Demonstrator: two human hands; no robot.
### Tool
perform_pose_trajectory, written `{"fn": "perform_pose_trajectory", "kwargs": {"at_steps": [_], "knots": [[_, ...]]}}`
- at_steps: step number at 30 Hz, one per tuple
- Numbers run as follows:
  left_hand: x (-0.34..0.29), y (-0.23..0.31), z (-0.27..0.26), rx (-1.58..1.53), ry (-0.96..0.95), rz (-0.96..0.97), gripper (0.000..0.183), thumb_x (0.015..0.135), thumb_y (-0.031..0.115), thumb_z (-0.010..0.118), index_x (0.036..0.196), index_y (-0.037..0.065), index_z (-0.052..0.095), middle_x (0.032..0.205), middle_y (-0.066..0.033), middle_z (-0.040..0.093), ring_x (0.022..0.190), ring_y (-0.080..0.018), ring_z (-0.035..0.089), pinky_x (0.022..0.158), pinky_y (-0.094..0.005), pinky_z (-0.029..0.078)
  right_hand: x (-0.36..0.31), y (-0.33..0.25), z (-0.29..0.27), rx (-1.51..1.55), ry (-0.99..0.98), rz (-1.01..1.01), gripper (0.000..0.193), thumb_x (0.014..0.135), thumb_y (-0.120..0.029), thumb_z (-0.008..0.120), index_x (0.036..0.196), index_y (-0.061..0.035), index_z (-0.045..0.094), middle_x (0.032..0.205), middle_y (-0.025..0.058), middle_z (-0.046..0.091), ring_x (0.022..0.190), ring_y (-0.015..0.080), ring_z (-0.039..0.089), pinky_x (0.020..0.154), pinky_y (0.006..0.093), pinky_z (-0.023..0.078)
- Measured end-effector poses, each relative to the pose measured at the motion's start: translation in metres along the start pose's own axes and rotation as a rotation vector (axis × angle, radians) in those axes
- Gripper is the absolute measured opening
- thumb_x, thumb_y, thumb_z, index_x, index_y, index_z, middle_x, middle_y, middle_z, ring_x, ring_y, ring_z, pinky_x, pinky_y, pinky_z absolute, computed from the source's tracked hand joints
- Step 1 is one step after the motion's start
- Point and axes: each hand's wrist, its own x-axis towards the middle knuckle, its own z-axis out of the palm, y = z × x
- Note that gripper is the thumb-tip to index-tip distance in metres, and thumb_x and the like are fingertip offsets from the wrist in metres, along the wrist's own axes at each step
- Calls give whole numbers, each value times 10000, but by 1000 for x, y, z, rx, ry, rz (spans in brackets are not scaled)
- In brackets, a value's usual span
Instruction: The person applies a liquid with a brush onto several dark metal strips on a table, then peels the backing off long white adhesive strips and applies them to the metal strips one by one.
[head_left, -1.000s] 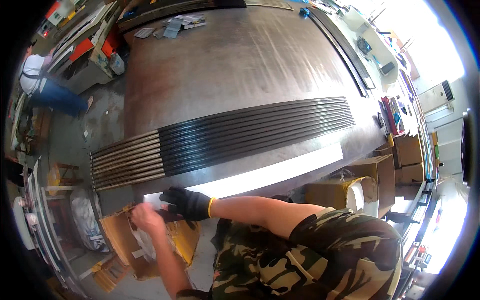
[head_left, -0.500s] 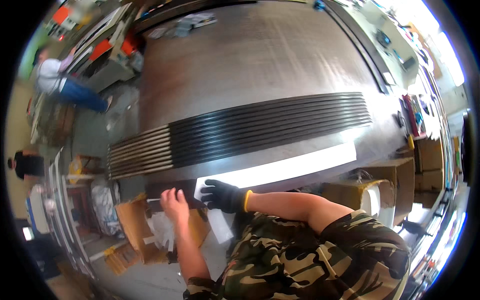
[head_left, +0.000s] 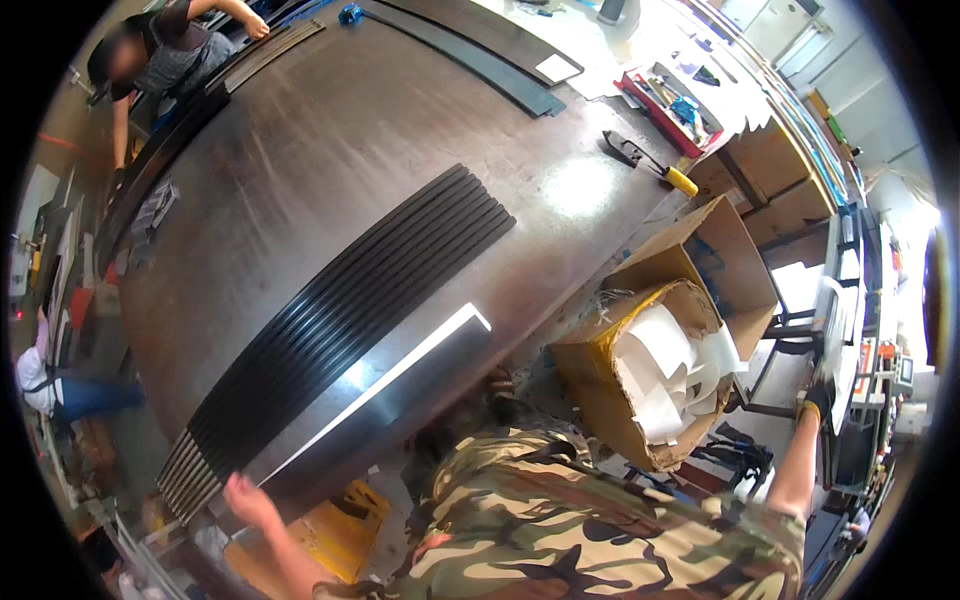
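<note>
My bare left hand is low at the left, beside the near end of a long white strip on the table. Its fingers are smeared, and whether they touch the strip is unclear. Above the strip lies a row of several long black ribbed bars, pale at their lower-left ends. Far to the right, my right hand, in a black glove with a yellow cuff, reaches to a rack beside an upright pale panel. Its fingers are too small and dark to read.
An open carton with white curled sheets stands right of the table. Yellow-handled cutters and a red tray of tools sit at the table's far right. A co-worker leans over the far left edge.
My view has swung to the right. My gloved right hand has left the white strip and stretched out to the rack. My left hand is now near the lower-left end of the strip.
</note>
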Motion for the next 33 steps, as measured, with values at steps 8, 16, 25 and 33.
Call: {"fn": "perform_pose_trajectory", "kwargs": {"at_steps": [8, 16, 25, 33], "knots": [[-117, 354, 45, -334, -433, 903, 410, 684, 336, 832, 958, 63, 695, 900, -100, 677, 845, -277, 633, 749, -397, 498, -50, 71, 158, -2, -418, 35, 277, 907, -173, 542, 1082, 25, 623, 1086, 225, 665, 996, 348, 639, 859, 417, 493], [-158, 376, 75, -132, -472, 1049, 679, 657, 290, 829, 1213, 3, 566, 1324, -190, 507, 1213, -323, 484, 980, -453, 410, -99, -142, 163, 245, -667, -565, 412, 766, -55, 640, 1178, -40, 642, 1160, 179, 660, 1074, 346, 624, 942, 402, 487], [-175, 368, 61, -438, -216, 958, 150, 820, 84, 635, 952, 18, 659, 965, -122, 682, 889, -272, 659, 776, -373, 535, -112, -371, -41, 919, -708, -966, 213, 836, -105, 715, 1034, -26, 714, 983, 123, 713, 910, 219, 680, 810, 329, 521], [-141, 375, 28, -709, -170, 421, 111, 806, 27, 732, 901, 13, 676, 816, -127, 698, 721, -248, 684, 658, -317, 532, -184, -492, -71, 1264, -998, -1048, 290, 855, -127, 705, 1126, -26, 681, 1001, 151, 701, 925, 199, 675, 819, 312, 510]]}}
